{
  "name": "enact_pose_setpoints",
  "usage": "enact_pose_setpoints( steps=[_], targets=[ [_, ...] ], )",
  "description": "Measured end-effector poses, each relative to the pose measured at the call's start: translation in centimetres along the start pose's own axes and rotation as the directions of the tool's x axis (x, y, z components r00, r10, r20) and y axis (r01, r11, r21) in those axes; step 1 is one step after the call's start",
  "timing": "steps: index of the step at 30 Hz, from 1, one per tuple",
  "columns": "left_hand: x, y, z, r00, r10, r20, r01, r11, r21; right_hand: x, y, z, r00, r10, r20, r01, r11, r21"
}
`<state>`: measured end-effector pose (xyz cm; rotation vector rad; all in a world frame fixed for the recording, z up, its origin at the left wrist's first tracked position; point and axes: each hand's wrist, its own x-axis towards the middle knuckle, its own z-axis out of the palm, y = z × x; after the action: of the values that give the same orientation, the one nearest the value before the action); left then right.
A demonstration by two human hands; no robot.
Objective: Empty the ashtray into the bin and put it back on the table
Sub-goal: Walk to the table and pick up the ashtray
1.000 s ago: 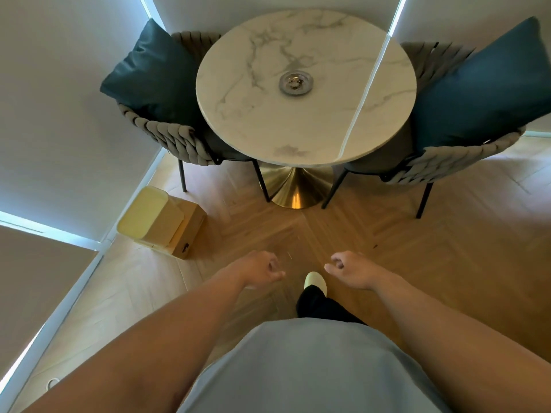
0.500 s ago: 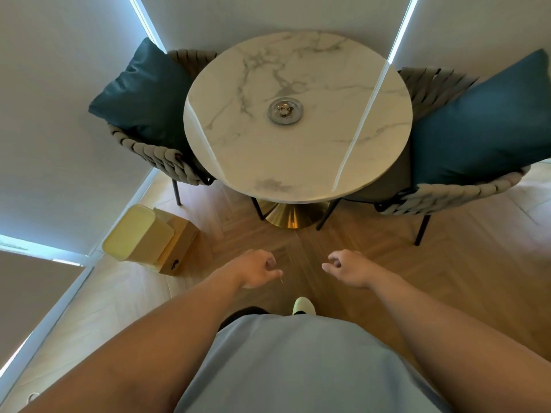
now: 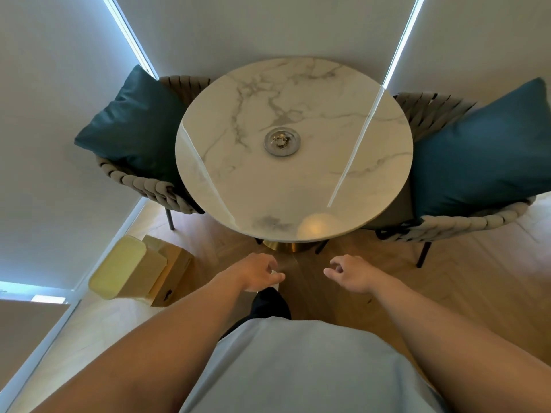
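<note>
A round silver ashtray (image 3: 282,141) with some debris in its middle sits near the centre of the round white marble table (image 3: 244,186). A pale yellow bin (image 3: 126,269) stands on the floor at the lower left, by the wall. My left hand (image 3: 256,272) and my right hand (image 3: 351,274) hang in front of me, below the table's near edge. Both hold nothing, with fingers loosely curled and apart.
Two woven chairs with teal cushions flank the table, one on the left (image 3: 134,126) and one on the right (image 3: 483,153). A brown cardboard box (image 3: 173,272) sits against the bin. The table's gold pedestal base (image 3: 286,247) stands on the wooden floor.
I have stepped closer to the table, which now appears larger and nearer in view. My hands have kept their pose in front of me.
</note>
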<state>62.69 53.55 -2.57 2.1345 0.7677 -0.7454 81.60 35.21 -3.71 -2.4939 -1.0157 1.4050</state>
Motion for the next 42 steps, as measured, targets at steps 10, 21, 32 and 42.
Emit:
enact_pose_setpoints(
  steps=[10,21,32,42],
  targets=[
    [6.7,-1.9,-8.9,0.997,0.081,0.009,-0.081,0.997,0.006,6.8,-4.2,-5.7,1.0,0.002,-0.005,-0.002,1.0,-0.012],
    [12.1,-5.9,-16.8,0.996,0.079,0.044,-0.08,0.997,0.003,12.4,-10.7,-9.6,1.0,0.031,-0.008,-0.031,0.999,-0.033],
    [13.9,-6.5,-19.0,0.997,0.06,0.045,-0.058,0.998,-0.04,15.2,-13.1,-12.7,0.999,0.025,-0.032,-0.027,0.999,-0.039],
    [14.9,-2.9,-20.5,1.0,-0.005,0.013,0.006,0.999,-0.053,17.3,-11.5,-16.6,0.999,-0.012,-0.037,0.012,1.0,-0.013]
  ],
)
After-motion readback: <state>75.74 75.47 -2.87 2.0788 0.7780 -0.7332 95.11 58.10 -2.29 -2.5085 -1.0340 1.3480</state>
